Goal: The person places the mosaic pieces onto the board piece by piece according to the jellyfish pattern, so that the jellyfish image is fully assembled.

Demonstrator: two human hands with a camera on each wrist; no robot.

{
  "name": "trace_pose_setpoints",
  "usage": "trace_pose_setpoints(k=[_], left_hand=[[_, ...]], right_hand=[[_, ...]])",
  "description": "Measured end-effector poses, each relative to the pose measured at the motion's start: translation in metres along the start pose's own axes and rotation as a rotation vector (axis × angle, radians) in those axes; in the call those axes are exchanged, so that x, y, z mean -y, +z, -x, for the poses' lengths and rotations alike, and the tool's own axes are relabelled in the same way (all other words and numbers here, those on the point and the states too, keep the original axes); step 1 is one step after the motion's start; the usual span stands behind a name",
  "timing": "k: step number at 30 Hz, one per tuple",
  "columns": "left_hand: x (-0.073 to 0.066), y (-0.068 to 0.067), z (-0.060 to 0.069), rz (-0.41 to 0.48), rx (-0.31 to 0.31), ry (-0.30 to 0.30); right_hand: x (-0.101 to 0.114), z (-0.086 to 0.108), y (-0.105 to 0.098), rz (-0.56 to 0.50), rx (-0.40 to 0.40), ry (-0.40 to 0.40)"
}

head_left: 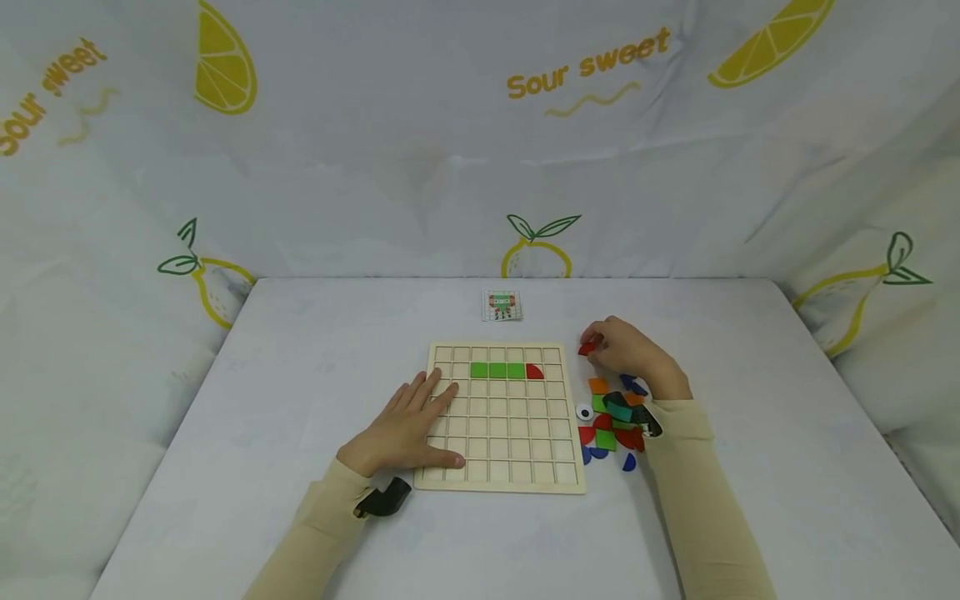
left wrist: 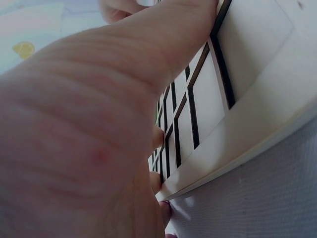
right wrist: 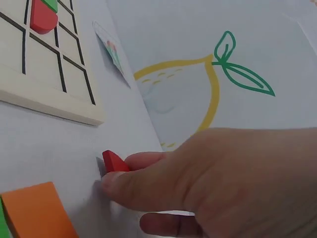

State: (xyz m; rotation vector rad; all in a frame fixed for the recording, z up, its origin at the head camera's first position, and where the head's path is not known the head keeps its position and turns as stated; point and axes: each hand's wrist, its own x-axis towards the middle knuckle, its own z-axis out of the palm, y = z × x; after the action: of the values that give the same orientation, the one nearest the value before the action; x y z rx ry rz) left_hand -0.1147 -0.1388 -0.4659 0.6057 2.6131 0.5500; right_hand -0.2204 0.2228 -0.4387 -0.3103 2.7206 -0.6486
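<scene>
A pale wooden grid board (head_left: 498, 417) lies flat on the table. Its second row from the top holds several green squares (head_left: 498, 371) in a line, with a red quarter-round piece (head_left: 534, 372) at their right end. My left hand (head_left: 405, 425) rests on the board's left side, fingers spread and straight. Just beyond the board's upper right corner, my right hand (head_left: 622, 346) pinches another red piece (right wrist: 114, 162) between thumb and fingers. In the right wrist view that piece has a curved side and is partly hidden by the thumb.
Loose pieces in orange (head_left: 597, 386), blue (head_left: 630, 462), green (head_left: 606, 440) and red lie right of the board, partly under the right wrist. Among them is a white disc with a black centre (head_left: 584, 412). A small pattern card (head_left: 502, 305) lies behind the board.
</scene>
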Motion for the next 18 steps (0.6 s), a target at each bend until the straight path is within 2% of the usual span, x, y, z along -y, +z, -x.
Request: trace_pose_setpoints(k=[4, 10, 18], left_hand=[[0.000, -0.002, 0.001, -0.002, -0.001, -0.004], [0.000, -0.003, 0.002, -0.012, 0.003, -0.015], [0.000, -0.002, -0.002, -0.017, 0.005, -0.019]], right_hand=[[0.007, -0.003, 0.000, -0.037, -0.045, -0.043], [0.027, -0.004, 0.004, -0.104, -0.098, -0.220], [0.068, -0.010, 0.013, -0.171, -0.043, -0.374]])
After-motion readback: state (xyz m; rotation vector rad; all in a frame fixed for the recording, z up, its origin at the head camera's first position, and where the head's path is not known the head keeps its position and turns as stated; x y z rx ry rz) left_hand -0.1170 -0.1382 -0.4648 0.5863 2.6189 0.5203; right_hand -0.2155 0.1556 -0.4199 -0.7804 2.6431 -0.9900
